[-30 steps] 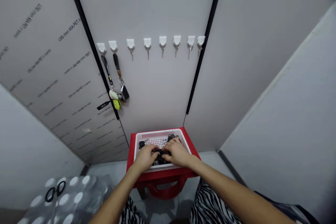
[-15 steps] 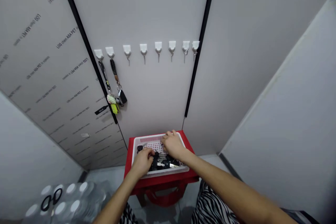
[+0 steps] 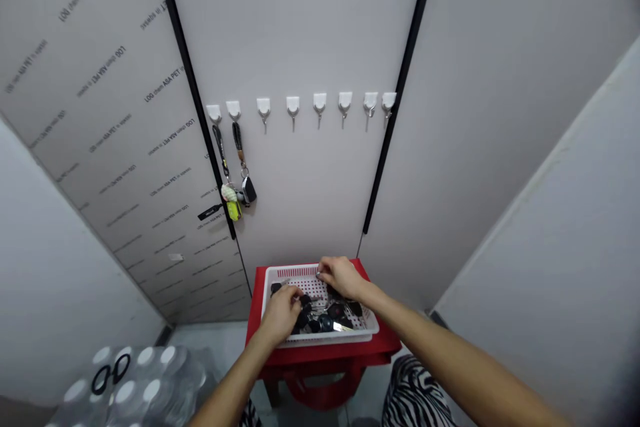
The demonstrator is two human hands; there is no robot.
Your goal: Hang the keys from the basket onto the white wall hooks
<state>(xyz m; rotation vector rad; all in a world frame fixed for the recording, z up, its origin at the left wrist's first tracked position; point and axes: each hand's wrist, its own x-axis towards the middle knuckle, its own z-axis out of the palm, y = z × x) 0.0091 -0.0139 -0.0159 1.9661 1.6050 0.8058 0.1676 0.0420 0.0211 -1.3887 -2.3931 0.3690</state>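
Observation:
A white plastic basket [image 3: 327,340] holds a jumble of keys [image 3: 325,322], many with black heads and silvery blades. My right hand [image 3: 343,277] is over the basket's far side, thumb and fingers pinched on a small silvery metal piece [image 3: 319,275]; its exact kind is too small to tell. Over the left part of the basket my left hand [image 3: 283,315] is curled, fingertips down among the keys. What those fingers hold, if anything, is hidden. On the panel ahead, a row of white hooks [image 3: 293,105] carries two key sets [image 3: 249,188] on straps at the left end.
Beneath the basket is a red cover [image 3: 310,355] with a hanging red strap, over a stool-like stand. Packed clear bottles [image 3: 155,387] with white caps stand at lower left, black scissors handles [image 3: 111,373] on top. Walls close in on both sides.
My right hand has lifted slightly from the basket floor, pinching a small silvery piece that now shows. The left hand stays over the keys. The whole view has shifted a little.

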